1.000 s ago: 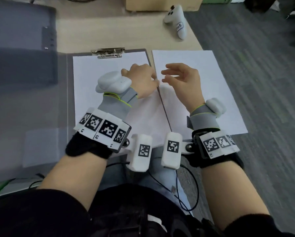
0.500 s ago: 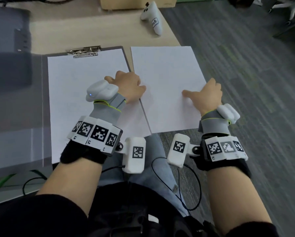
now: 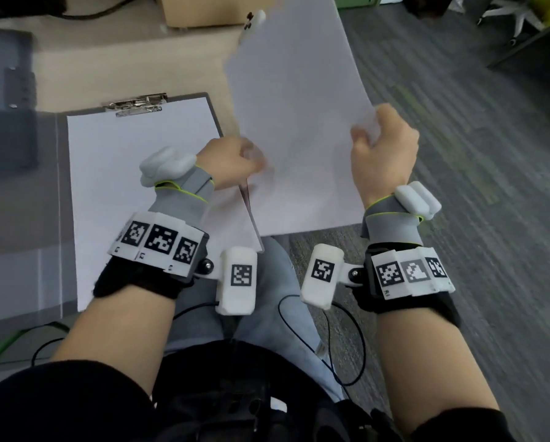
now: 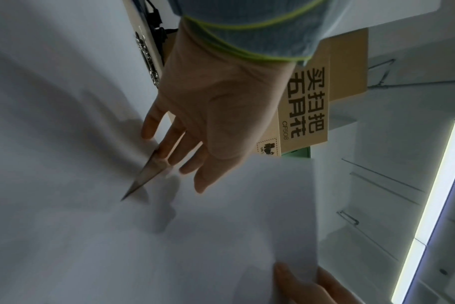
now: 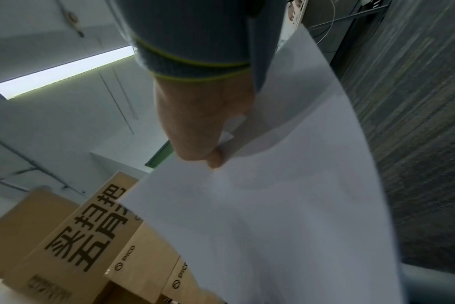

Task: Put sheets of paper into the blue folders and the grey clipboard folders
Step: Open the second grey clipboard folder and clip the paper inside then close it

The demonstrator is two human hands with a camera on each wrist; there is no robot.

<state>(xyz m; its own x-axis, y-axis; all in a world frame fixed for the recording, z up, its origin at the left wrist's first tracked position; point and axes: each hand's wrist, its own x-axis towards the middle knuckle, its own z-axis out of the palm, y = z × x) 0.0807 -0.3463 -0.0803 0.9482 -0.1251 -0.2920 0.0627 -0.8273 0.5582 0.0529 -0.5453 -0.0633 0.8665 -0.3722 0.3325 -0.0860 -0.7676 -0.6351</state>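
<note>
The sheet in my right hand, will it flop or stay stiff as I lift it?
Likely floppy: the sheet already bows where the right hand pinches its edge. Probably very light. It may slide easily on the clipboard.

cardboard box (image 3: 203, 9) at desk's far edge; white controller (image 3: 254, 20) beside it.

White sheet (image 3: 299, 129) (lifted, bowed) beside clipboard (image 3: 214, 113)
</note>
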